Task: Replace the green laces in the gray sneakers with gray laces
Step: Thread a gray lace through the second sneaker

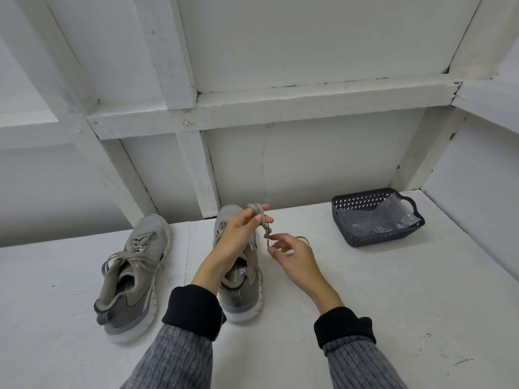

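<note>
Two gray sneakers stand on the white table with toes pointing away. The left sneaker (134,273) is laced and tied with a gray lace. The right sneaker (240,290) lies partly under my left hand (238,234). A gray lace (265,228) is looped around my left fingers, raised above the right sneaker's toe. My right hand (292,254) pinches the same lace lower down, just right of the shoe. No green lace is visible.
A dark blue perforated basket (341,217) holding a clear plastic bag (384,217) sits at the back right of the white table (365,290). White wall panels and beams rise right behind the table.
</note>
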Motion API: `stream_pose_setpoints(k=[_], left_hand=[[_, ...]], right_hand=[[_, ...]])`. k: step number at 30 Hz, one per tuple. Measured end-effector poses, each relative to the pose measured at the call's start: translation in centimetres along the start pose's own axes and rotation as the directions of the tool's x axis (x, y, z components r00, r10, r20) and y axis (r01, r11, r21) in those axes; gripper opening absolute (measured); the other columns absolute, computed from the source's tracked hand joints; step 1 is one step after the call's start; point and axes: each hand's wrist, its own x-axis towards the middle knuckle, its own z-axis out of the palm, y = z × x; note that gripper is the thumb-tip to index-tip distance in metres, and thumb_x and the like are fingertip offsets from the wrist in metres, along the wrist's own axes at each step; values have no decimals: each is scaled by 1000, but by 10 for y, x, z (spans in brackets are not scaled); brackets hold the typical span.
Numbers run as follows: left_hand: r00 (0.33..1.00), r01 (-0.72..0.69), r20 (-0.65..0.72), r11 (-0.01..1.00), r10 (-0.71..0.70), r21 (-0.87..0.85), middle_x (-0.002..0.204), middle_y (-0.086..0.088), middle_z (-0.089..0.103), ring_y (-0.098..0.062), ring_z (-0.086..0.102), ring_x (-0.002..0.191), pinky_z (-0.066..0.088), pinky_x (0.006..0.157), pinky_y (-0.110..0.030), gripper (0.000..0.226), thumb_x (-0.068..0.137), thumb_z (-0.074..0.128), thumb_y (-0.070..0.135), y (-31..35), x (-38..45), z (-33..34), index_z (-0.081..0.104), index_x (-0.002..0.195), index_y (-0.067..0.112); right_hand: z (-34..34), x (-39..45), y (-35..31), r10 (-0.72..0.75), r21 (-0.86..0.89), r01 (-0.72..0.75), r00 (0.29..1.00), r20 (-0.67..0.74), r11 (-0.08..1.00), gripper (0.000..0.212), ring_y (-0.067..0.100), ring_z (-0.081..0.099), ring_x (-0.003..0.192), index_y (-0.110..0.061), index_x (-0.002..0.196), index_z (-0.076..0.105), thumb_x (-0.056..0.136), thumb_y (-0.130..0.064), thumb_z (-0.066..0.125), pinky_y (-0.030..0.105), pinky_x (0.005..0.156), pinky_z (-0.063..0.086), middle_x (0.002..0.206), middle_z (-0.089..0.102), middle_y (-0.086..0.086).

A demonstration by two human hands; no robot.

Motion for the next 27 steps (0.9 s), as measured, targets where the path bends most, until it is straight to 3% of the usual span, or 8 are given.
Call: stream_pose_setpoints(k=[2,4,8,13,15,19,23,27], left_hand=[[999,22,26,999,-22,-24,122,-1,64,-5,61,106,40,101,-24,25,103,45,11,3,-2,-3,69,101,18],[998,35,59,999,-34,-33,111,5,65,-3,60,105,38,102,-24,25,104,43,13,4,-4,-6,66,108,21],[998,45,43,996,-42,-73,88,12,66,8,61,86,43,78,-11,30,105,40,11,7,-4,-8,60,126,19],[985,68,-148,988,-88,-138,102,11,69,-2,62,99,39,72,-15,28,103,44,12,5,-1,-14,64,115,26],[979,85,-180,994,-97,-71,109,10,68,-8,62,99,42,70,-12,24,102,47,11,2,0,-15,64,113,23],[984,38,-180,955,16,295,106,9,66,-6,61,95,43,70,-4,23,100,53,15,-7,2,-9,67,118,18],[986,6,-157,919,61,394,95,4,68,-5,58,84,39,65,-1,17,97,58,14,-12,2,1,69,110,16],[991,-64,-76,901,107,429,94,9,69,-4,59,85,42,70,-8,14,96,60,15,-12,2,15,70,105,20]], right_hand=[[3,1,-1,0,3,0,998,-64,1000,27,3,52,80,-20,118,65,91,-23,65,4,67,40,88,57,-11],[7,5,-4,-17,74,24,996,-89,997,26,4,50,76,-20,117,65,91,-23,66,8,67,41,91,58,-8],[9,11,-11,-40,170,54,996,-84,984,10,5,53,75,-17,99,70,92,-21,64,16,69,44,92,66,-3],[-4,14,-4,122,314,-54,972,-199,948,12,2,50,63,-14,86,72,92,-20,63,19,61,43,72,63,-5],[-11,15,-1,200,476,-69,952,-231,877,13,8,53,66,-7,89,71,92,-15,62,21,60,45,74,64,0],[-22,18,1,312,655,-1,880,-359,756,10,14,59,69,-4,92,69,93,-11,62,21,62,52,80,67,8],[-27,16,4,314,600,-17,864,-393,800,10,8,49,58,-12,98,69,94,-18,62,17,54,45,66,58,0],[-31,10,0,217,481,-43,926,-310,875,13,4,47,57,-15,99,71,94,-22,61,17,52,41,67,55,-6]])
